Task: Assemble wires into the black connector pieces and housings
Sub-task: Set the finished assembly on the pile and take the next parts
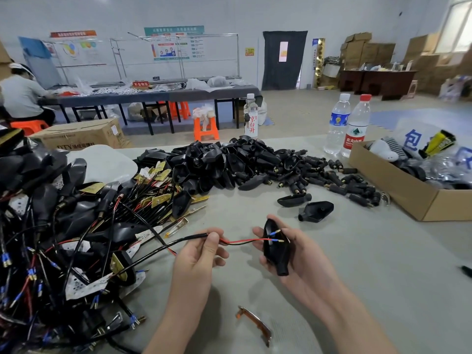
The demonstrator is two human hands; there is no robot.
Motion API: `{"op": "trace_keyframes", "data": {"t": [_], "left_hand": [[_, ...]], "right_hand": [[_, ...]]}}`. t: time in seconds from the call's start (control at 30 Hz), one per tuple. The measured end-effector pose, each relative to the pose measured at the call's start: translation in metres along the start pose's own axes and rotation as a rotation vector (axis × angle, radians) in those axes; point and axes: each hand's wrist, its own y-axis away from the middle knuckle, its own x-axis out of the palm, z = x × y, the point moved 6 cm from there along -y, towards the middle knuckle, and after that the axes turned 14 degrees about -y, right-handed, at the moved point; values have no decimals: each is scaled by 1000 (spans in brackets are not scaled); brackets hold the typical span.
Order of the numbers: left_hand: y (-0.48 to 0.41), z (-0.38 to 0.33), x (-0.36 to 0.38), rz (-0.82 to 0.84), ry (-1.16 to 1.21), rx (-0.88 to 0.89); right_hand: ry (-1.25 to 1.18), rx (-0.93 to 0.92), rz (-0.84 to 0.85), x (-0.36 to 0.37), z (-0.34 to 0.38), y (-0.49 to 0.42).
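My left hand (201,254) pinches a black sheathed cable (178,242) near where its red and black wires (240,241) come out. The wire tips, with blue sleeves and brass terminals (277,236), lie at the open face of a black housing (277,251). My right hand (298,254) grips that housing from behind, its neck pointing down. A large heap of black housings and connector pieces (245,162) lies further back on the table. A tangle of wired assemblies (63,238) fills the left side.
Two loose housings (315,212) lie just beyond my right hand. An open cardboard box (408,190) stands at the right, three water bottles (357,126) behind the heap. An amber lens strip (255,323) lies near the table's front. Another person sits at a far table.
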Motion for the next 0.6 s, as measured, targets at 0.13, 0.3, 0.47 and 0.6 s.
{"op": "trace_keyframes", "data": {"t": [0.13, 0.3, 0.47, 0.6], "left_hand": [[0, 0, -3, -16, -34, 4], [-1, -3, -1, -7, -118, 49], [2, -4, 2, 37, -174, 92], [2, -5, 3, 64, -157, 78]], "right_hand": [[-24, -6, 7, 0, 3, 1], [-31, 8, 38, 3, 3, 2], [32, 13, 51, 3, 3, 3], [93, 31, 79, 7, -1, 6]]}}
